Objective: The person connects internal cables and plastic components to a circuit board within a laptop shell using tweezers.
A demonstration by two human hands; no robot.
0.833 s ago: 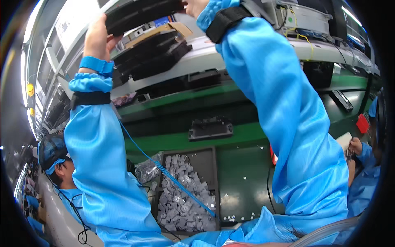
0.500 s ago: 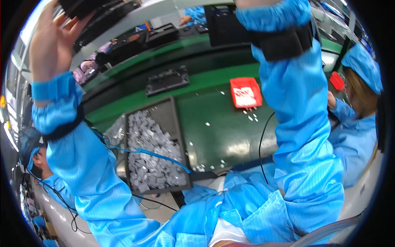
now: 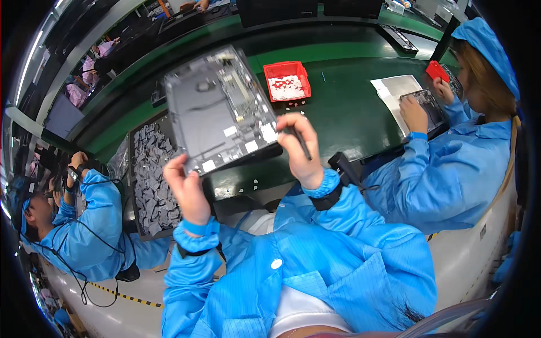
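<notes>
Both my hands hold up a flat, dark grey laptop chassis [image 3: 211, 124] with its inner side showing, tilted above the green bench. A strip of circuit board and several small white pads show on it. My left hand [image 3: 190, 194] grips its near left corner, thumb over the edge. At the near right corner, my right hand [image 3: 303, 151] pinches the edge. A thin dark pen-like tool lies along the right fingers; its exact kind is unclear. Beyond the right hand stands a red bin [image 3: 269, 70] with small white pieces in it.
Left of the chassis, a dark tray [image 3: 133, 169] full of grey pieces lies partly behind it. Co-workers in blue sit close on both sides. The right one's hands are on a dark device [image 3: 433, 110] beside a pale sheet [image 3: 389, 93]. Loose white bits dot the green bench [image 3: 349, 121].
My hands have come down from the top edge of the view and closer together. The chassis is now in full view between them; earlier only a dark, cut-off object showed at the left hand.
</notes>
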